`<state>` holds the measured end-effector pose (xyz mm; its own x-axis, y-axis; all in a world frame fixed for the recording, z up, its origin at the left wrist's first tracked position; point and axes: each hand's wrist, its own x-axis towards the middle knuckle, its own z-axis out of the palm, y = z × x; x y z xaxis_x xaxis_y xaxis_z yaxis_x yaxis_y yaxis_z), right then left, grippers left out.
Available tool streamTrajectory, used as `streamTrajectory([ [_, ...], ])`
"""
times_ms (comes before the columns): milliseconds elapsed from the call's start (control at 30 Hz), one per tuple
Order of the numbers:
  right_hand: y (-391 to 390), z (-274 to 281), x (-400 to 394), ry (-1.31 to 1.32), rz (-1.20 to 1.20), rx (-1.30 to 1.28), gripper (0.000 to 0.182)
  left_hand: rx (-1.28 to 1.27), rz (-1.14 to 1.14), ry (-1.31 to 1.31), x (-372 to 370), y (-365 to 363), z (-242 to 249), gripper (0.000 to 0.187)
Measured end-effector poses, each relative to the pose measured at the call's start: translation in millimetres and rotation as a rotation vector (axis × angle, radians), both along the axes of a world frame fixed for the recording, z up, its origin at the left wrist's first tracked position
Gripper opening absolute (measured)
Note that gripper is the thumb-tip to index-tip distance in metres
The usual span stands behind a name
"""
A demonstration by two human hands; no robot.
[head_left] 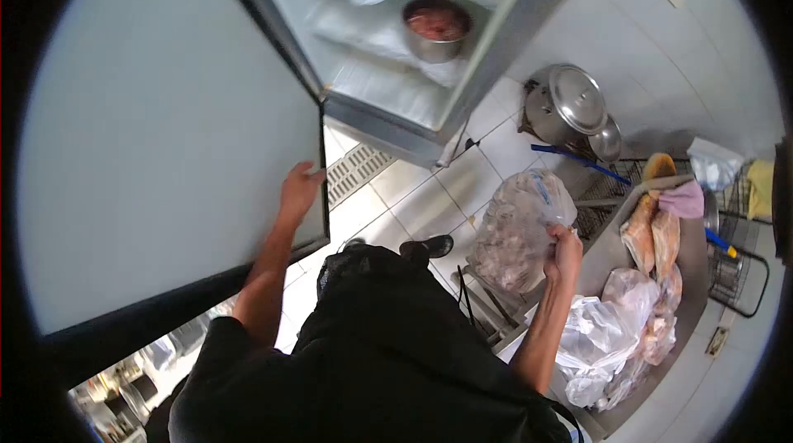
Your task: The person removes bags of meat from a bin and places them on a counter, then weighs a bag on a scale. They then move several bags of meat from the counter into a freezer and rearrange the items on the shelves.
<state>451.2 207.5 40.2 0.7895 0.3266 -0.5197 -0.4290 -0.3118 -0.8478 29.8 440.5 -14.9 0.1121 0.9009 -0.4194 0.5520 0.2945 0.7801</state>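
At the left, my left hand [301,191] is at the edge of an open fridge door [165,137], its fingers curled over that edge. My right hand [565,251] is closed on the gathered top of a clear plastic bag [520,228]. The bag hangs full of pale, pinkish pieces that look like meat. In the open fridge [380,142], a steel pot [436,38] of red meat stands on wrapped, whitish packages [363,30].
On the right is a steel counter or sink [607,253] with large meat pieces [652,236] and white plastic bags [599,340]. A lidded steel pot [570,100] stands by the tiled wall. A drain grate [361,172] lies in the floor below the fridge.
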Motion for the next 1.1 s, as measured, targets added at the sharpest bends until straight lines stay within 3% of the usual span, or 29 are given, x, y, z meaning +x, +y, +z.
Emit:
streamTrajectory([
  [33, 12, -1, -18, 0.006, 0.015, -0.002, 0.014, 0.083, -0.027, -0.012, 1, 1, -3, 0.056],
  [67, 25, -3, -39, 0.009, 0.025, -0.001, 0.015, 0.003, -0.102, -0.112, -5, 8, -12, 0.057],
  [300, 81, -42, -155, 0.094, 0.162, 0.063, 0.019, -0.036, -0.232, -0.165, -82, 10, -13, 0.057],
  [467, 115, -98, -212, 0.187, 0.333, -0.01, 0.025, -0.088, -0.179, -0.232, -147, 1, -29, 0.061],
  [600, 136, -136, -251, 0.286, 0.447, -0.14, 0.025, -0.286, -0.019, -0.303, -178, -29, -69, 0.068],
  [700, 146, -173, -274, 0.333, 0.513, -0.095, 0.023, -0.432, 0.109, -0.319, -183, -53, -86, 0.072],
  [900, 161, -178, -325, 0.291, 0.521, -0.299, 0.029, -0.628, 0.33, -0.414, -182, -93, -134, 0.079],
  [1100, 161, -224, -326, 0.334, 0.582, -0.3, 0.026, -0.807, 0.554, -0.549, -153, -126, -189, 0.094],
])
